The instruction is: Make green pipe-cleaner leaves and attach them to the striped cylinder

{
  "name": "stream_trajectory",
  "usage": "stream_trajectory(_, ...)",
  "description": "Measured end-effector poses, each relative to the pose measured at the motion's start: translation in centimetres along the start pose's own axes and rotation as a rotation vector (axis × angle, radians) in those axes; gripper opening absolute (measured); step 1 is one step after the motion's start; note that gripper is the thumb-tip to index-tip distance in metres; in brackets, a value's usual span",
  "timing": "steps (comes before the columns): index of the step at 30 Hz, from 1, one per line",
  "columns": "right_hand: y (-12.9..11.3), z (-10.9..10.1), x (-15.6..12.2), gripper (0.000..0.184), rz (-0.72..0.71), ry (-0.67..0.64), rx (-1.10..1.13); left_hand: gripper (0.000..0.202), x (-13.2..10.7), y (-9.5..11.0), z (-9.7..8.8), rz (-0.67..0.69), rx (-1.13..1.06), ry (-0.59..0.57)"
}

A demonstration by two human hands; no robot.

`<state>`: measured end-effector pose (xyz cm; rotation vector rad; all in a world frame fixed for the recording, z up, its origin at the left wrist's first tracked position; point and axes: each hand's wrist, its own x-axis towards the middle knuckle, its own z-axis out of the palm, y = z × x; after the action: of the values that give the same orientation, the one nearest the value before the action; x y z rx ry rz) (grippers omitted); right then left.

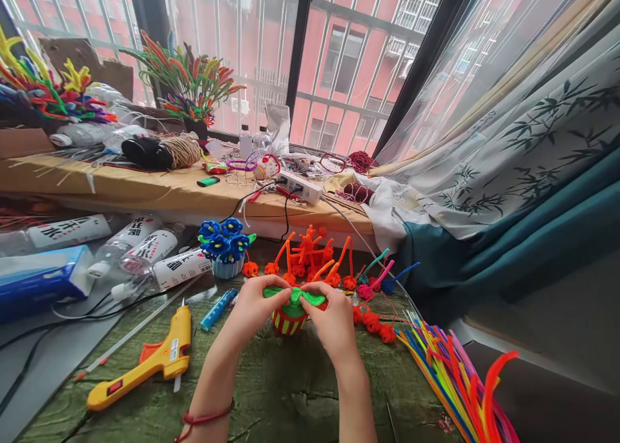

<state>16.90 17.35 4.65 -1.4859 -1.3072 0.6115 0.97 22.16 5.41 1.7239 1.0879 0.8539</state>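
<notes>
Both my hands are at a small pot made of red and yellow-green striped pipe cleaners (289,323), near the middle of the table. Its top is covered with green, and green leaf-like pieces (296,296) spread out there. My left hand (259,304) pinches the left green piece between thumb and fingers. My right hand (332,314) pinches the right one. Orange pipe-cleaner flowers (332,276) with upright stems lie just behind the pot. To the left behind it stands a pot of blue pipe-cleaner flowers (225,246).
A yellow glue gun (159,359) lies left of my arms, with a blue tube-like packet (217,309) nearby. Plastic bottles (150,249) lie at the left. Loose colourful pipe cleaners (455,372) are bundled at the right. A power strip (301,188) sits on the cluttered windowsill.
</notes>
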Motion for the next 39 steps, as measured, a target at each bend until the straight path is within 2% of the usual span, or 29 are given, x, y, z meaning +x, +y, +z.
stream_trajectory(6,0.6,0.1,0.1,0.011,-0.033,-0.055,0.006,0.017,0.0,-0.3,-0.3,0.046,0.076,-0.007)
stream_trajectory(14,0.9,-0.4,0.0,0.011,-0.04,-0.093,0.036,0.018,0.0,-1.0,-0.1,0.051,0.059,-0.039)
stream_trajectory(21,0.5,0.0,0.0,0.033,-0.026,-0.075,0.053,0.017,0.0,-1.3,0.4,0.037,-0.039,-0.071)
stream_trajectory(25,0.8,0.1,0.0,0.031,-0.019,-0.055,0.042,0.019,0.4,-1.9,1.1,0.034,-0.092,-0.073)
stream_trajectory(30,1.1,0.1,0.0,0.032,-0.002,-0.028,0.028,0.021,0.8,-2.8,1.7,0.051,-0.118,-0.017)
stream_trajectory(39,0.8,0.0,-0.1,0.034,0.007,-0.017,0.032,0.019,0.7,-3.2,1.0,0.097,-0.03,-0.042)
